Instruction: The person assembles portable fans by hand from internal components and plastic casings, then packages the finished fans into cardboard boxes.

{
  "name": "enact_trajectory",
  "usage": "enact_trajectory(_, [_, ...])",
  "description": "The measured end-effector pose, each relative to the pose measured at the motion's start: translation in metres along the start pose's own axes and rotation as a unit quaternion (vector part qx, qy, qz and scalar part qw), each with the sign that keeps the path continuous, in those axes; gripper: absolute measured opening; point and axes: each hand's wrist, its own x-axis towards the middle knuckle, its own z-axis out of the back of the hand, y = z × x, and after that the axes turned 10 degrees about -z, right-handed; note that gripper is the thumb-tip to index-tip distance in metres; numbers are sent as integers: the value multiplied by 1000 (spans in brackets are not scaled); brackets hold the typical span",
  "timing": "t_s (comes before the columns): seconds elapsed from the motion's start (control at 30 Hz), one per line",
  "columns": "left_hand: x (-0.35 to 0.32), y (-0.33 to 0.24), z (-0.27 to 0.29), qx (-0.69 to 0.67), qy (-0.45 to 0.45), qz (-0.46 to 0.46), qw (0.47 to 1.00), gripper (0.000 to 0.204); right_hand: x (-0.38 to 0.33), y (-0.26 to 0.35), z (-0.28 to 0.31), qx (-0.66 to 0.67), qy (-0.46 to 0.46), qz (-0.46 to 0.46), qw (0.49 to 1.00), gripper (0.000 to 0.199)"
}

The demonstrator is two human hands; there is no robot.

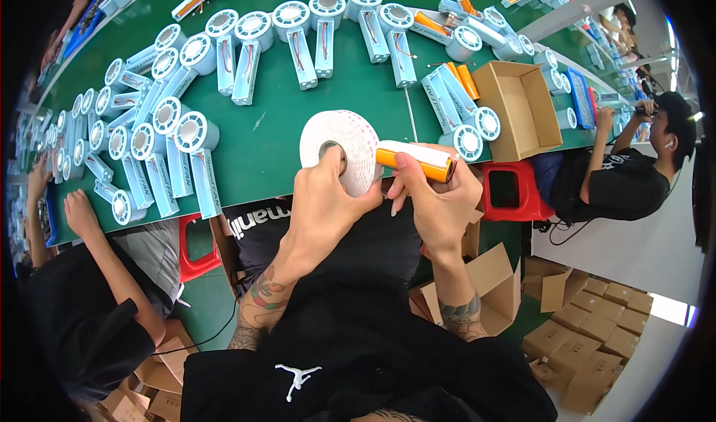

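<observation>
Green tabletop [276,146] runs far side, crowded with pale blue fan housings [190,149]; bare strip near its edge, open cardboard box [518,108] at right. Left hand [324,198] is closed around white roll of tape [343,147], thumb in core. Right hand [436,198] pinches orange cylindrical battery cell [414,161], touching the roll. Tape end hidden behind fingers.

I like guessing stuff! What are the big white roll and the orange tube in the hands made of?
The white roll in the left hand looks like matte tape, perhaps foam or paper: many thin wound layers. The orange tube in the right hand seems wrapped in glossy plastic film, partly covered by white tape.
</observation>
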Motion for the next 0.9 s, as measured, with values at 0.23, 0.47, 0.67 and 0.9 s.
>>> enact_trajectory(0.23, [-26, -4, -15, 37, 73, -35, 996, 35, 26, -10, 9, -269, -138, 333, 893, 21])
enact_trajectory(0.47, [21, 6, -42, 152, 82, -134, 976, 47, 31, 18, 65, -111, -216, 186, 952, 33])
enact_trajectory(0.67, [37, 20, -67, 8, 108, -181, 978, 45, 19, -10, 97, 108, -46, 124, 985, 32])
enact_trajectory(0.9, [89, 62, 42, 189, -136, -265, 936, 14, 36, -8, 33, -254, 109, 102, 956, 25])
